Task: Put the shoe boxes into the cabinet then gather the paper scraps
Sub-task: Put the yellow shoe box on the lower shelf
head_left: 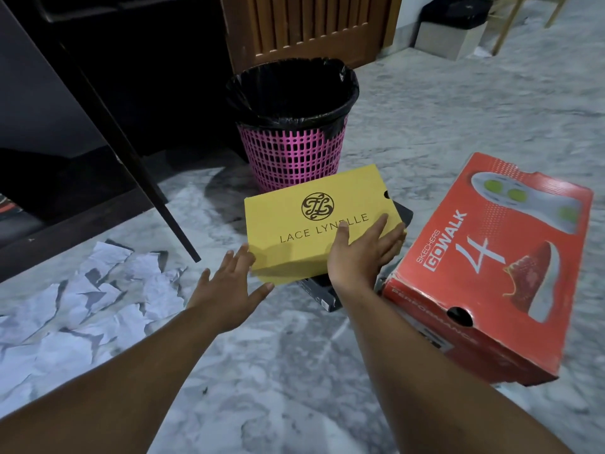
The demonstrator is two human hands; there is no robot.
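Both hands reach with straight, spread fingers for the yellow shoe box (311, 224) at frame centre: the left hand (229, 286) at its near-left corner, the right hand (360, 253) flat on its lid, likely bracketing it for a lift. It sits on a black box (322, 291) (mostly hidden). A red shoe box (491, 267) lies right, paper scraps (88, 303) left, the dark cabinet (108, 77) upper left.

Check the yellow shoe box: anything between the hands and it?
Nothing visible. The right hand already lies with straight fingers on the yellow shoe box at its right near corner; the left hand is open at its left near corner. The red shoe box sits off to the right.
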